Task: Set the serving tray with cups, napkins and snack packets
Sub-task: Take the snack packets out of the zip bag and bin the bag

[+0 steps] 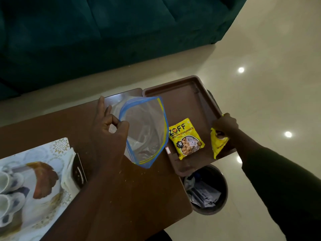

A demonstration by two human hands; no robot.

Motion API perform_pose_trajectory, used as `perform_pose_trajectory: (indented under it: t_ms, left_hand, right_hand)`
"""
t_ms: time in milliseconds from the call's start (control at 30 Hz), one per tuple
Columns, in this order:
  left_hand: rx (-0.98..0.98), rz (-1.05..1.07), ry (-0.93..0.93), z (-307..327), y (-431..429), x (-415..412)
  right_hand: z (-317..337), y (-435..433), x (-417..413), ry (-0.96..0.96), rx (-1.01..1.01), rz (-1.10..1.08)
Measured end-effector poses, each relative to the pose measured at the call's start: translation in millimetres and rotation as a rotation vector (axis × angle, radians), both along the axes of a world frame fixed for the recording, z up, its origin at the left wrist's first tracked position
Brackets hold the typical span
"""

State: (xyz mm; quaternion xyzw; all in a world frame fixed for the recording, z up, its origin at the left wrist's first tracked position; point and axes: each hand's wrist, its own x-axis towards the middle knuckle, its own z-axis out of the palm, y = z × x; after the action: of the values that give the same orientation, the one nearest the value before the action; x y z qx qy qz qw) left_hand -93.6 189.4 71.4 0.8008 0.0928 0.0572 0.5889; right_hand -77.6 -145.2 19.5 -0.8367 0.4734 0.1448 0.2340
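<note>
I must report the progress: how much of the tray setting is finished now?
Done: one yellow snack packet lies flat in the brown tray. In hand: the right hand grips a second packet at the tray's right edge; the left hand pinches the zip bag. Left: cups and napkins, both outside the tray.

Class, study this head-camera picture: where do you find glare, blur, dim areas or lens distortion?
Head view: round lamp glare spots on the glossy floor; the cups at the left edge are smeared by blur; the green sofa is dim and low in detail; the wide lens bows the table edges; the soya chunks packet print stays sharp and readable.
</note>
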Motion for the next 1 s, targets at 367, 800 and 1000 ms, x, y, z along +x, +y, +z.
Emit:
perform_pose_trajectory:
  t_ms: [367,800,1000]
  left_hand:
    - [0.011,-0.035,0.024,-6,13,9]
    - [0.069,-0.021,-0.011,-12,8,10]
    - [0.037,-0.043,0.013,-15,7,11]
  right_hand:
    - [-31,17,47,-0.182,0.197,0.049]
    - [-67,-5,-64,-0.243,-0.035,0.045]
    - [-63,8,-49,-0.333,0.006,-0.026]
